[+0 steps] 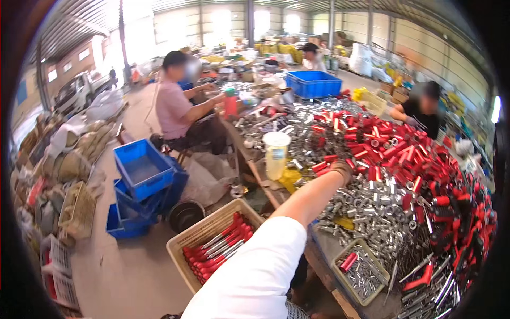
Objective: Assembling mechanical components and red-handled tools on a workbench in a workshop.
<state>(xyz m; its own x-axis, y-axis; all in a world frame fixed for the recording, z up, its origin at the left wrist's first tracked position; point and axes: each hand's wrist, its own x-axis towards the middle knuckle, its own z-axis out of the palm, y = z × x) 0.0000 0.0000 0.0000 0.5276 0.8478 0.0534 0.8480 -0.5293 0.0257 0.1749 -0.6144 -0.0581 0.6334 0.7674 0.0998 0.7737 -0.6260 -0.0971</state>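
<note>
My left arm, in a white sleeve, stretches across the table to the pile. My left hand [341, 171], brownish and perhaps gloved, lies at the border between the red tubular handles [390, 143] and the loose silver metal parts [361, 204]. Its fingers are hidden among the parts, so whether they hold anything does not show. My right hand is out of view. Below the arm, a cream plastic crate [178, 245] holds several red-handled tools [218, 250] with silver shafts. Close to the table's near edge, a shallow tray [340, 270] contains thin silver pins and one red handle.
A whitish plastic jar [276, 154] stands left of my hand, a blue bin [313, 85] farther back. Stacked blue crates [141, 167] and a black bucket [186, 215] occupy the floor at left. One person [178, 106] sits across at left; others work at the back and right.
</note>
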